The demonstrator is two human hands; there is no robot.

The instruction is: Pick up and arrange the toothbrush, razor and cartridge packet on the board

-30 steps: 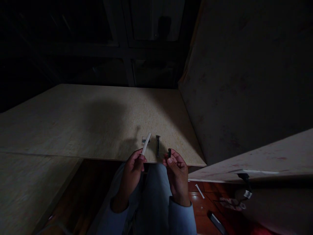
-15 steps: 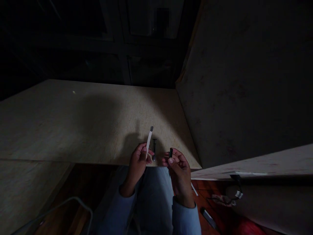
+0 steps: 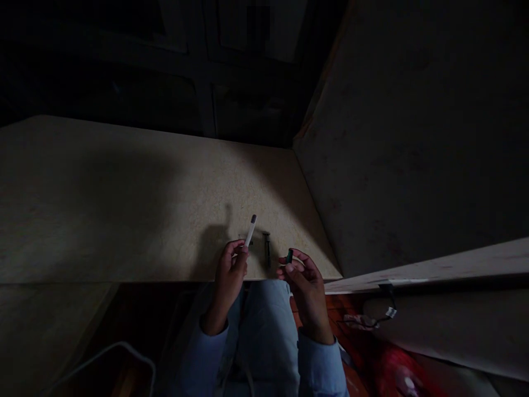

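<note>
My left hand (image 3: 231,268) is closed on a white toothbrush (image 3: 250,231), its dark bristle head pointing up and away from me. Between finger and thumb, my right hand (image 3: 305,274) pinches a small dark green piece (image 3: 289,256); its exact kind is too dim to make out. On the tabletop (image 3: 198,182) between my hands lies a dark razor (image 3: 267,251), head away from me. Just beyond my left fingers a small, partly hidden thing with a dark edge (image 3: 251,242) lies on the surface.
A dark panel (image 3: 392,138) stands along the right side of the tabletop. Below the front edge are my legs (image 3: 266,320). A pale cable (image 3: 119,346) curves at lower left, and a red item (image 3: 400,366) lies at lower right.
The toothbrush has turned in my left hand, so its bristles show less plainly. The dark green piece has tilted slightly in my right fingers. The view has shifted a little.
</note>
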